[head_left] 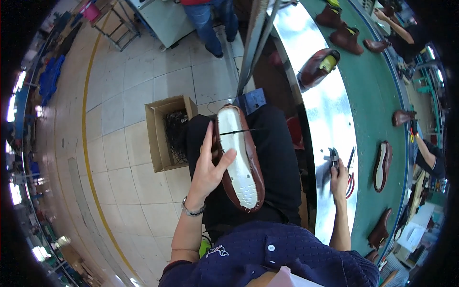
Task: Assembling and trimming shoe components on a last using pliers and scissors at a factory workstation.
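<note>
Tiled workshop floor below; left hand (pixel 210 167) clasped round upturned shoe (pixel 239 158), right hand (pixel 338 179) outstretched, grip clamped on pliers (pixel 333 157).

I see bright, even indoor light; strong glare on the shiny metal tabletop (pixel 330 119). Windows blow out white at the left rim. Heavy fisheye bending, black corners. Centre is sharp, edges soft; shadows on the tiled floor (pixel 129 100) are faint.

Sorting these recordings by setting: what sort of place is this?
Most likely a shoe factory assembly line. Brown shoes ride a green conveyor belt, the left hand holds an upturned brown shoe on the lap, and the right hand reaches a tool on the metal bench.
</note>
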Action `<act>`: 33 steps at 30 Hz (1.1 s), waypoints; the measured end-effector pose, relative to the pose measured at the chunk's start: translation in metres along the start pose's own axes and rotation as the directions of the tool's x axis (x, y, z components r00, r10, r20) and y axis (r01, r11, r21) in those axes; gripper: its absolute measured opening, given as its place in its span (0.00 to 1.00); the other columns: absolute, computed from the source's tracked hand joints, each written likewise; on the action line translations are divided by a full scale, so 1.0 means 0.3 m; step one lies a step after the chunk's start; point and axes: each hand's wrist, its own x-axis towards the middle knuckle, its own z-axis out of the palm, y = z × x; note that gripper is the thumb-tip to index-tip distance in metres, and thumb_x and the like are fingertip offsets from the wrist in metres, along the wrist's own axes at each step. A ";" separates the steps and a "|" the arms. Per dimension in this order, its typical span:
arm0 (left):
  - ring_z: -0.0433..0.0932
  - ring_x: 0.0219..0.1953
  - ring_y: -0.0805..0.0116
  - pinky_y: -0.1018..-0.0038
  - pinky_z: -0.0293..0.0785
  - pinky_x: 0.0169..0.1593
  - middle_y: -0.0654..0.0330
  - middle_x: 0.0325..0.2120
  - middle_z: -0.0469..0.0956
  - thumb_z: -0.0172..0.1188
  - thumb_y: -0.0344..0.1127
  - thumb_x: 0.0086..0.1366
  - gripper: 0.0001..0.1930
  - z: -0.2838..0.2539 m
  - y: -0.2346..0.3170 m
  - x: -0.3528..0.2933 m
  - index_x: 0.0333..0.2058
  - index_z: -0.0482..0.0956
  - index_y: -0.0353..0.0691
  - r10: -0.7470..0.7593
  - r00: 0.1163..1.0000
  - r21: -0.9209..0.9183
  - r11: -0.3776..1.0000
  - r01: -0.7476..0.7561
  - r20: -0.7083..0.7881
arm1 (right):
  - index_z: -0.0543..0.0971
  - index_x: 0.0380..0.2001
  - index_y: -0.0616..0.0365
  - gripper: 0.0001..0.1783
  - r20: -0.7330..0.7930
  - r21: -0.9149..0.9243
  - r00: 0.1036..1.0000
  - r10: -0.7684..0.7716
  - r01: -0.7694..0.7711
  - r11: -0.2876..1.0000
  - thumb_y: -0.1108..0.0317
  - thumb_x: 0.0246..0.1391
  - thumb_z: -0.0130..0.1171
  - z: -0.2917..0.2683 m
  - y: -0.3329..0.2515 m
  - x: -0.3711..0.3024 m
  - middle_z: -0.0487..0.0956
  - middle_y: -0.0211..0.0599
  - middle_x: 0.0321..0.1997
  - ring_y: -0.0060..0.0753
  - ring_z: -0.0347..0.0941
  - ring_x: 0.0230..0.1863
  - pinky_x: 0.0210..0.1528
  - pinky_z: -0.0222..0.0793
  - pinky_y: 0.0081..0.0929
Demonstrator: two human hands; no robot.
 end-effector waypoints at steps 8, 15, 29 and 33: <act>0.72 0.51 0.70 0.75 0.68 0.54 0.51 0.53 0.72 0.58 0.38 0.66 0.28 -0.036 -0.011 0.233 0.62 0.63 0.33 0.047 0.999 -0.202 0.978 -0.049 -0.011 | 0.62 0.62 0.57 0.37 0.696 0.716 0.676 -0.241 -0.675 0.175 0.55 0.54 0.63 -0.259 -0.487 0.128 0.81 0.43 0.34 0.25 0.75 0.23 0.16 0.63 0.12; 0.73 0.51 0.64 0.73 0.64 0.56 0.50 0.48 0.75 0.47 0.39 0.70 0.21 -0.015 -0.032 0.216 0.58 0.68 0.36 0.111 0.992 -0.070 0.991 -0.115 -0.060 | 0.53 0.68 0.56 0.37 0.828 0.560 0.376 -0.416 -0.502 0.660 0.70 0.57 0.56 -0.382 -0.910 0.195 0.82 0.44 0.38 0.27 0.79 0.35 0.29 0.73 0.17; 0.77 0.50 0.56 0.68 0.69 0.54 0.47 0.46 0.77 0.48 0.34 0.69 0.16 -0.001 -0.040 0.225 0.51 0.74 0.33 0.135 0.974 -0.049 0.988 -0.146 -0.181 | 0.50 0.68 0.54 0.29 0.923 0.362 0.232 -0.306 -0.258 0.896 0.66 0.67 0.44 -0.293 -1.143 0.254 0.75 0.34 0.37 0.25 0.75 0.40 0.42 0.75 0.29; 0.78 0.49 0.56 0.69 0.70 0.53 0.47 0.46 0.78 0.48 0.33 0.68 0.16 0.008 -0.027 0.218 0.50 0.74 0.32 0.151 0.971 -0.045 0.986 -0.162 -0.183 | 0.50 0.67 0.58 0.29 0.809 0.480 0.381 -0.448 0.013 0.877 0.67 0.67 0.44 -0.259 -1.084 0.200 0.75 0.36 0.31 0.24 0.75 0.30 0.33 0.75 0.26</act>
